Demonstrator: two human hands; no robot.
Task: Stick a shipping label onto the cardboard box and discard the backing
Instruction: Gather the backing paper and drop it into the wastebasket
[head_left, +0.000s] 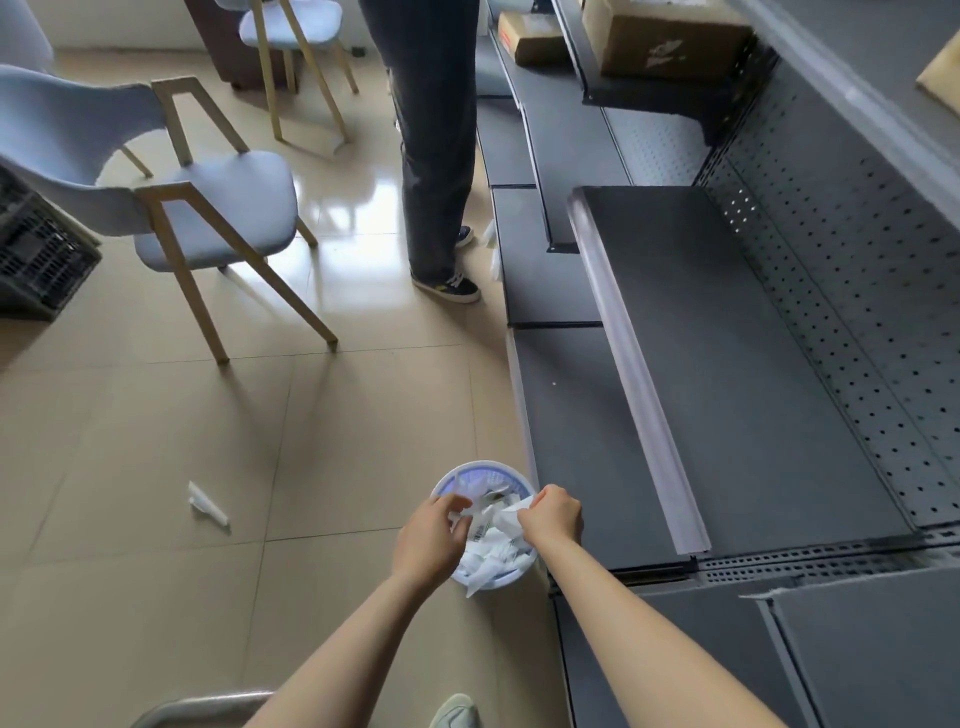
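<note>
A small white and pale-blue waste bin (470, 470) stands on the floor beside the shelving, filled with crumpled white backing papers (491, 558). Both my hands hover over it. My right hand (553, 514) is closed on a crumpled white backing paper (511, 514) above the bin. My left hand (428, 538) has its fingers curled at the paper's other end, touching it. Cardboard boxes (665, 41) sit on upper shelves at the far right; no label is visible on them from here.
Dark metal shelving (727, 364) with a pegboard back runs along the right. A person's legs (441, 156) stand by the shelves ahead. Pale-blue chairs (208, 218) stand at the left, a dark crate (36, 249) at the far left. A paper scrap (208, 504) lies on the tiled floor.
</note>
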